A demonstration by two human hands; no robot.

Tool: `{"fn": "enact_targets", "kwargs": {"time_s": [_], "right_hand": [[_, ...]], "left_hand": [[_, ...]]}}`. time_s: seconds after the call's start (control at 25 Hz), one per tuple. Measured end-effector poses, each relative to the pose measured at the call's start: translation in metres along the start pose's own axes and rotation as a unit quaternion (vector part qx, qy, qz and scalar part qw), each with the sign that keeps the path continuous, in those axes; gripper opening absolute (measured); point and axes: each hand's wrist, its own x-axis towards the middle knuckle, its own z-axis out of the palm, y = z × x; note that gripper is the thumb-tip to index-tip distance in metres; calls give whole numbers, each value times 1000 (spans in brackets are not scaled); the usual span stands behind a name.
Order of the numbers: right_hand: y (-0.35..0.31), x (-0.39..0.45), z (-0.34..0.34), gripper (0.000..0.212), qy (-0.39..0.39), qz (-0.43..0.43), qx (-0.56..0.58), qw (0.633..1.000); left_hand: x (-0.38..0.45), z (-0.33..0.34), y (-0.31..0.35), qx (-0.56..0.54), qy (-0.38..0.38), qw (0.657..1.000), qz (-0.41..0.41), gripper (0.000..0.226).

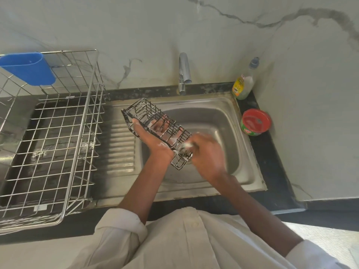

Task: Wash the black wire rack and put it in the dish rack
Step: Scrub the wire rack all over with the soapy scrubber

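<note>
The black wire rack (157, 133) is held tilted above the steel sink (229, 121), its far end over the ribbed drainboard and its near end over the basin. The left hand (155, 138) grips it from below and along the near long edge, fingers curled up through the bars. The right hand (207, 154) is blurred at the rack's lower end; it seems to pinch a small pale scrubbing thing (187, 146) against the wires, though what that thing is I cannot tell.

Judging by its thin open wires, the rack should be light and stiff, easy to carry in one hand. White suds cling to the bars and to both hands, so it will likely be slippery; the safer hold is with fingers hooked round the outer frame or through the cross bars, as the left hand does now, and not pinched on a single wire. The upright dividers look thin enough to bend if squeezed hard.

The large steel dish rack (58, 133) stands on the table to the left of the sink, with a blue holder (29, 68) hung on its far rim.

Writing is scarce: the bottle (243, 82) by the tap (184, 74) has a yellow label too blurred to read, and the round red and green tub (255, 122) shows white letters on its side that I cannot make out
</note>
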Motion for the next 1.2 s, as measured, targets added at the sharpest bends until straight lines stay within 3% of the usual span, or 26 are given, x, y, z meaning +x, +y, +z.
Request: {"fn": "enact_targets", "kwargs": {"time_s": [0.08,0.2,0.36,0.52,0.68,0.84,0.96,1.12,1.2], "right_hand": [[7,-1,-4,19,41,81,18,996],[-1,-19,1,14,-6,43,106,993],[9,-9,0,24,121,113,98,981],[2,-40,5,26,61,-28,86,994],[9,-38,3,26,111,99,130,980],[7,-62,2,26,104,-28,90,990],[6,-64,1,26,115,38,84,989],[-13,-46,-4,30,124,-28,110,986],[-1,-57,-7,28,113,0,99,989]], "left_hand": [[3,-2,3,1,21,1000,-4,91],[5,-4,8,-30,38,999,-21,86],[-1,-10,5,-38,41,997,-48,85],[-9,-14,4,-45,36,997,-52,87],[-11,-16,2,-67,39,996,-53,86],[-9,-11,6,-131,32,988,-74,90],[-16,-6,4,-121,40,989,-72,87],[-25,-2,-6,-129,52,988,-66,77],[-21,-6,-9,-109,28,991,-73,81]]}}
